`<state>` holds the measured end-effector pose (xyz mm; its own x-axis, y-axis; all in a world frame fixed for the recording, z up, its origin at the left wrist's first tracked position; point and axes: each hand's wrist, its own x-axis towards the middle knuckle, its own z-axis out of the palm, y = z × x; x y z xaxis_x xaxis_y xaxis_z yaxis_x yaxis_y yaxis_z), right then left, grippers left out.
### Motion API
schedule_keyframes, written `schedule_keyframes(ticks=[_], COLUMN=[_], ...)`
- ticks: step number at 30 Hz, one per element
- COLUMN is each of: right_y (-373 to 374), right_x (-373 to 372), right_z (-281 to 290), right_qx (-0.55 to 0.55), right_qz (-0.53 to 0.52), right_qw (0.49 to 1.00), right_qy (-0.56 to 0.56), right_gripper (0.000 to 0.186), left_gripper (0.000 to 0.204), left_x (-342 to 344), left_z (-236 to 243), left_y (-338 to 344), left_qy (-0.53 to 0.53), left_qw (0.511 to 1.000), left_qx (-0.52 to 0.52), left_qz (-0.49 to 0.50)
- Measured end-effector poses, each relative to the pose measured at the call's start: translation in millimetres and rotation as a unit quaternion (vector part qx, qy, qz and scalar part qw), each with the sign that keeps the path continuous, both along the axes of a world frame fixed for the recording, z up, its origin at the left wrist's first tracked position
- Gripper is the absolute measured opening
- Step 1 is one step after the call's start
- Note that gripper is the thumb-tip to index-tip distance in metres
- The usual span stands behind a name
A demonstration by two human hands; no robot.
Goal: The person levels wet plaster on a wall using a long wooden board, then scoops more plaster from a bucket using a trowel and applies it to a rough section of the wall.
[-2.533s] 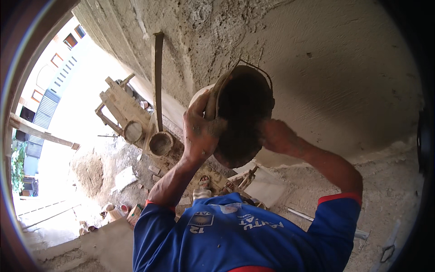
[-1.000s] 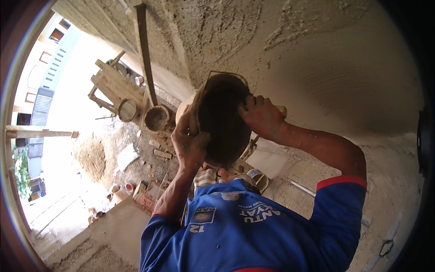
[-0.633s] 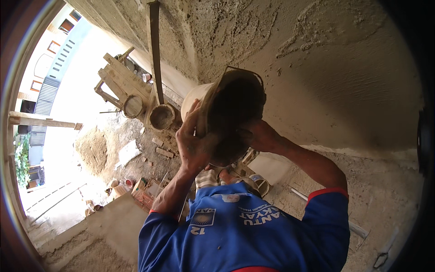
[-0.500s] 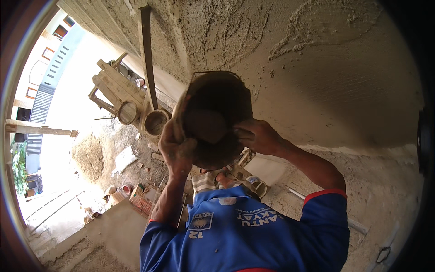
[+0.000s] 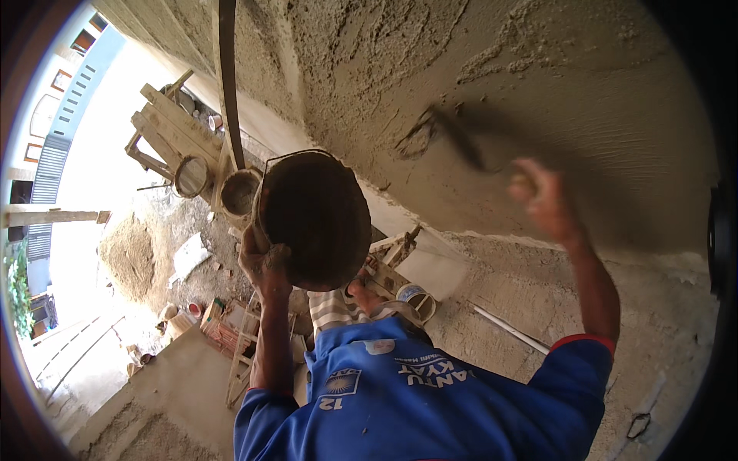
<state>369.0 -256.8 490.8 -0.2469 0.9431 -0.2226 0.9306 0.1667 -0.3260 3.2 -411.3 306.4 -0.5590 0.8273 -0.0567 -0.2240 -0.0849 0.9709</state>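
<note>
My left hand (image 5: 267, 269) grips the near left edge of a dark, round mortar bucket (image 5: 317, 223), whose thin wire handle shows along its upper rim. The bucket's inside is in deep shade, so its contents cannot be made out. Out to the right, my right hand (image 5: 542, 198) is closed round the handle of a trowel (image 5: 459, 140). Both hand and trowel are smeared by motion. The dark blade is close to the plastered wall (image 5: 615, 131), beside a rough patch of wet mortar (image 5: 417, 137); whether it touches the wall cannot be told.
Below left are wooden planks (image 5: 181, 127) like a scaffold, with two round pails, one of them a grey pail (image 5: 240, 192). A sand heap (image 5: 127, 257) lies on the ground. Near my feet stands a white bucket (image 5: 417, 300). A pale pipe (image 5: 507, 326) lies at right.
My right hand has left the bucket and swung right with the trowel to the wall. My left hand and the bucket have shifted left and slightly down; a mortar patch now shows beside the blade.
</note>
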Motion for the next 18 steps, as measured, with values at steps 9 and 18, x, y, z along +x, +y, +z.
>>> schedule_keyframes(ticks=[9, 18], right_y=[-38, -64], right_x=[10, -70], right_z=[18, -102], right_qx=[-0.095, -0.193], right_qz=[0.015, 0.194], right_qw=[0.991, 0.957], right_qy=[0.094, 0.099], right_gripper=[0.042, 0.032], left_gripper=[0.06, 0.058], left_x=[11, 26], left_z=[15, 39], left_y=[6, 24], left_qy=[-0.01, 0.009], left_qw=[0.999, 0.997], left_qx=[-0.003, 0.024], left_qz=[-0.04, -0.076])
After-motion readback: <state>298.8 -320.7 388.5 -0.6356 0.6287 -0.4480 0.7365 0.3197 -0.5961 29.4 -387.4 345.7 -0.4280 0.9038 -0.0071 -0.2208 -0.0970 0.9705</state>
